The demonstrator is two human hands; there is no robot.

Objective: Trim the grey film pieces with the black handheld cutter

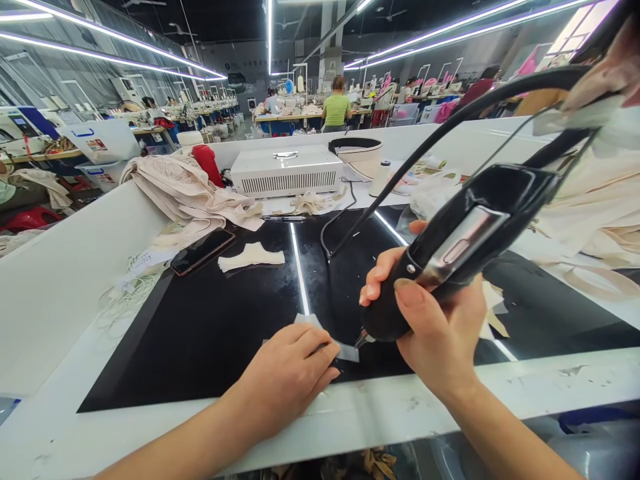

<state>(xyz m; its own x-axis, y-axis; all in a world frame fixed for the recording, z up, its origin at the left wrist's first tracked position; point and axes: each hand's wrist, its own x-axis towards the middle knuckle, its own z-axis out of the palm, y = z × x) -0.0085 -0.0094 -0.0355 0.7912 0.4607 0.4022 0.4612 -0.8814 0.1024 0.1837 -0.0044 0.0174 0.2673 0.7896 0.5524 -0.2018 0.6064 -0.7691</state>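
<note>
My right hand (440, 333) is wrapped round a thick black corded handheld tool (450, 233) with a silver panel on its side. Its pointed metal tip is down at the right end of a greyish translucent template piece (349, 352) on the black glossy board (200, 347). Over the middle of that piece lies my left hand (287, 373), its fingers curled and pressing down. Something small and dark shows between those fingers, but I cannot make out what it is. A cream fabric piece (251, 257) lies beyond my left hand.
A phone (203, 251) rests at the board's left edge, near piled cream fabric (175, 187). Behind stand a white vented box (286, 172), a red cone (207, 165) and a round bin (357, 160). The tool's cable (420, 153) arches across. A co-worker (337, 107) sits farther off.
</note>
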